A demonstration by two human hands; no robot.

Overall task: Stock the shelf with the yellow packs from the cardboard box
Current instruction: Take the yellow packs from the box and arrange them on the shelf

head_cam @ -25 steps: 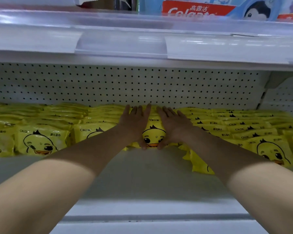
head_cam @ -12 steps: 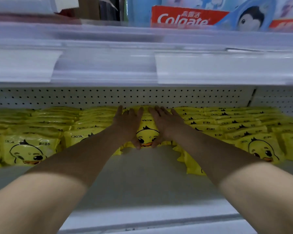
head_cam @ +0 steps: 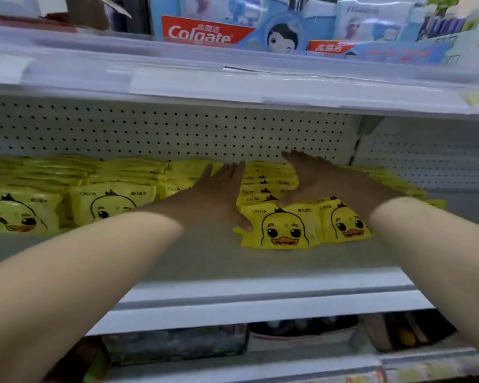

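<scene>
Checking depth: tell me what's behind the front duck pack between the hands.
More yellow packs in a row back toward the pegboard; the right hand covers part.

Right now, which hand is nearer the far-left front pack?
Left. The left hand lies well to the right of that pack, fingers flat over the middle rows. The right hand rests farther right again, on the next rows.

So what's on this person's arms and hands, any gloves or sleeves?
Nothing worn that shows. The left hand and right hand have no gloves, rings or watch, and the left forearm and right forearm are bare, with no sleeve in view.
</scene>
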